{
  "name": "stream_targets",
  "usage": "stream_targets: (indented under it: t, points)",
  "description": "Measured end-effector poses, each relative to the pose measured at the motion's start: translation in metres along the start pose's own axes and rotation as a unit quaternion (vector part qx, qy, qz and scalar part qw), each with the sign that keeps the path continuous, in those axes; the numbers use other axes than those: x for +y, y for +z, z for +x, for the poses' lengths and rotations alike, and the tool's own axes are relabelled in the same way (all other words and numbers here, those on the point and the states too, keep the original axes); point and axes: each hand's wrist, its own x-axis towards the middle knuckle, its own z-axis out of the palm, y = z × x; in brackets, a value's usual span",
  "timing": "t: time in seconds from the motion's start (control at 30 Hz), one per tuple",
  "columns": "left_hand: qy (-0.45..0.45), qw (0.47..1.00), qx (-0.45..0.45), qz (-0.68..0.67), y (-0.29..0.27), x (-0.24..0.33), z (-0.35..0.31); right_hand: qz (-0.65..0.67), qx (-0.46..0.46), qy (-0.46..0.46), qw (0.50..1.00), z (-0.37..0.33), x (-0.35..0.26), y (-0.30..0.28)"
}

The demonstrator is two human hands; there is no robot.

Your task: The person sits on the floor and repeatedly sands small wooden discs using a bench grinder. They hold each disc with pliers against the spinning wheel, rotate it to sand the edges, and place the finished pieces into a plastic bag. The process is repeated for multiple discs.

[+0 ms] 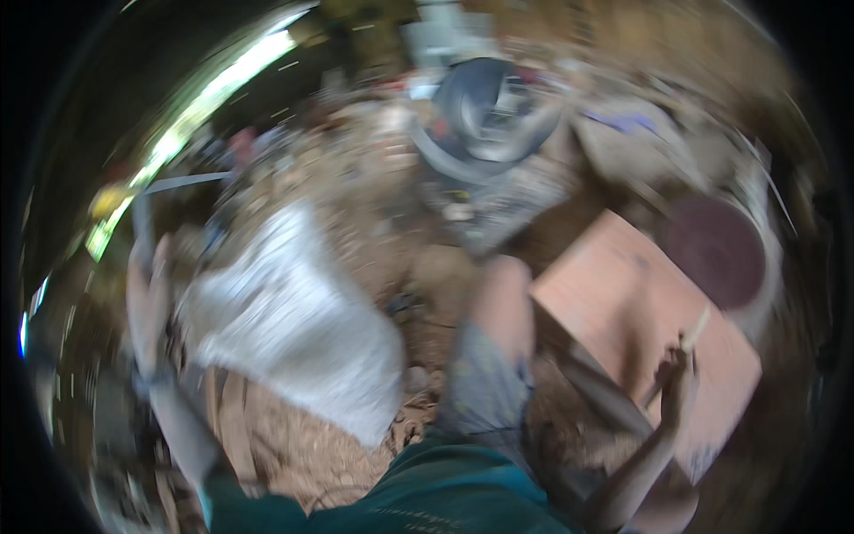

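Right fingers (678, 358) curl around a pale stick (696, 328); I cannot tell whether left fingers (163, 254) grip the grey strip (142, 219).

Teal T-shirt (391, 494), patterned grey shorts (485, 383)
Short left sleeve (240, 509); 2 small lines of pale print (445, 512), blurred.

The sack (294, 329) lies left of the board (614, 294). The disc (716, 254) is just behind its right side, the basin (463, 98) farther behind, leftward.
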Motion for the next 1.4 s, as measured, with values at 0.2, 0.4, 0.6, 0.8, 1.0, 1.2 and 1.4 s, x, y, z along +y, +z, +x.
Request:
stream_targets:
  t: [0.2, 0.4, 0.6, 0.8, 1.0, 1.2, 1.4]
  points:
    - [0.006, 0.852, -0.412, -0.322, 0.194, 0.103, -0.161, -0.309, 0.509, -0.263, 0.759, -0.159, -0.049, -0.23]
    - [-0.008, 0.643, -0.555, -0.527, 0.294, 0.204, -0.254, -0.459, 0.405, 0.228, 0.757, -0.256, 0.188, -0.293]
    - [-0.021, 0.606, -0.579, -0.545, 0.325, 0.264, -0.302, -0.439, 0.669, 0.102, 0.591, -0.273, 0.193, -0.41]
    - [-0.074, 0.613, -0.608, -0.499, 0.353, 0.285, -0.324, -0.433, 0.545, 0.279, 0.662, -0.271, 0.156, -0.427]
    - [-0.083, 0.617, -0.617, -0.482, 0.366, 0.279, -0.328, -0.279, 0.667, 0.148, 0.675, -0.315, 0.139, -0.411]
    - [-0.111, 0.622, -0.614, -0.473, 0.369, 0.284, -0.33, -0.232, 0.675, 0.094, 0.694, -0.299, 0.132, -0.413]
    - [-0.122, 0.619, -0.616, -0.472, 0.37, 0.288, -0.331, -0.392, 0.697, 0.011, 0.601, -0.273, 0.141, -0.447]
